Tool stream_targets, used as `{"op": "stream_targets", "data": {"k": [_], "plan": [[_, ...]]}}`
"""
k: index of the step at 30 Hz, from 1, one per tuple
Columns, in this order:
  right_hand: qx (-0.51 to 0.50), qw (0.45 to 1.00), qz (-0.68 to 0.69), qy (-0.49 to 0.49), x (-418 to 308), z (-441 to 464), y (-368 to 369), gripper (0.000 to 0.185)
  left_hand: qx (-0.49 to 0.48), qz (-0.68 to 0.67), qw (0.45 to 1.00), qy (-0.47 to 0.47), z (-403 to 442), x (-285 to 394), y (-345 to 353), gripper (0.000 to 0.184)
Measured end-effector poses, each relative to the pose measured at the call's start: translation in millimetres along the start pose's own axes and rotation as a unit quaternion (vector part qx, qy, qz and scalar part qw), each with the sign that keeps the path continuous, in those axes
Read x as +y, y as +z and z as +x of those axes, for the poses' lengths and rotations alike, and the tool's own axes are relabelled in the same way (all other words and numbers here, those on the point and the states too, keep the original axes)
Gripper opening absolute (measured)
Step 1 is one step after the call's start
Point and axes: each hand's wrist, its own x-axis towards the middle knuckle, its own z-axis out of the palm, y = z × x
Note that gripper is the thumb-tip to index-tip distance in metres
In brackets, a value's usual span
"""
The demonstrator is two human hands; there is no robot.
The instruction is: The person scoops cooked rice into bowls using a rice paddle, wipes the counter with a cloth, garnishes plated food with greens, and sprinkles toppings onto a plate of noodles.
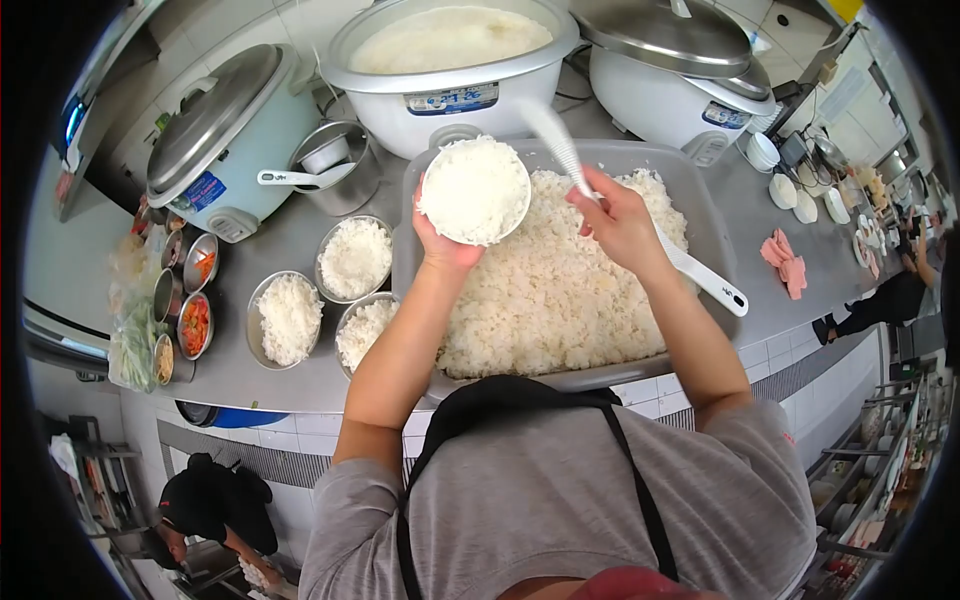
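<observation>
My left hand (447,245) holds up a round bowl heaped with white rice (475,190), over the left edge of a large grey tray (722,215). Cooked rice (560,285) covers much of that tray. In my right hand (622,218) is a white rice paddle (552,135), its upper end blurred by motion. A white handle (710,282) shows beyond my right wrist; whether it belongs to the same paddle I cannot tell. Metal bowls of rice stand left of the tray: one at the back (355,258), one at the left (288,320), one partly behind my left forearm (366,330).
Rice cookers stand behind: a lidded one left (215,140), an uncovered one in the middle (450,100), a lidded one right (670,85). A metal pot (345,190) holds another paddle. Cut vegetables (196,325) sit far left, a pink cloth (785,262) right. Other people work nearby.
</observation>
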Motion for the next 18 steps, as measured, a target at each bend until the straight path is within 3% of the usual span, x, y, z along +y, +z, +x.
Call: {"op": "stream_targets", "data": {"k": [1,3,5,9,11,12,13,15,16,18], "plan": [[0.003,1.0,0.0,-0.001,2,-4,3,0.045,-0.009,0.017,1.0,-0.004,0,-1,-1,0.055],[0.026,0.946,-0.17,-0.276,9,-14,22,0.047,-0.023,0.033,0.999,-0.002,5,-1,0,0.056],[0.017,0.944,-0.225,-0.241,18,-25,33,0.048,0.041,0.048,0.998,-0.018,2,0,-3,0.056],[0.021,0.974,-0.069,-0.214,5,-15,11,0.041,0.044,0.074,0.995,-0.039,5,5,-3,0.055],[-0.011,0.992,-0.101,-0.081,-13,-3,-11,0.037,0.005,0.055,0.993,-0.105,4,3,1,0.052],[-0.03,0.983,-0.064,-0.167,-5,4,-8,0.033,0.005,0.054,0.993,-0.107,2,0,0,0.052],[-0.031,0.983,-0.065,-0.171,0,4,-11,0.033,0.005,0.063,0.992,-0.11,1,-1,-2,0.052],[-0.039,0.906,-0.251,-0.339,3,0,-11,0.032,0.008,0.072,0.992,-0.106,0,1,-3,0.052],[-0.042,0.905,-0.25,-0.341,1,4,-19,0.032,0.016,0.09,0.988,-0.127,1,2,-3,0.052],[-0.078,0.966,-0.222,-0.107,-6,22,-44,0.039,0.016,0.098,0.982,-0.158,1,1,0,0.052]]}}
